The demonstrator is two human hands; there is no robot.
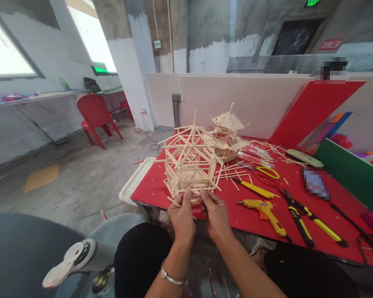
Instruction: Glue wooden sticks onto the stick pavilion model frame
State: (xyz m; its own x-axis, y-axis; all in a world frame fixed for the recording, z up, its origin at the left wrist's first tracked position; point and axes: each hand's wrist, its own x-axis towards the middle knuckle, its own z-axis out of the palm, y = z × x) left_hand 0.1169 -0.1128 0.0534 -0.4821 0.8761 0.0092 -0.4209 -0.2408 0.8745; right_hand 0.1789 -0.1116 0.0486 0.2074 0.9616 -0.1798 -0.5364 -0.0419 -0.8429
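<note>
Both my hands grip the stick frame model (pixel 189 163) at the table's (pixel 152 186) near edge: my left hand (pixel 182 215) pinches its bottom rail, my right hand (pixel 216 215) closed on it just beside. Farther right lie a yellow glue gun (pixel 265 211) and yellow-handled pliers (pixel 311 219), behind them a finished stick pavilion (pixel 228 134).

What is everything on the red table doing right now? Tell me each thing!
Left hand: gripping the stick frame's bottom edge.
Right hand: pinching the same edge.
Stick frame: tipped up on the red table, unfinished.
Small stick pavilion: upright, roofed.
Glue gun: lying down.
Pliers: lying shut.
Scissors: lying flat.
</note>
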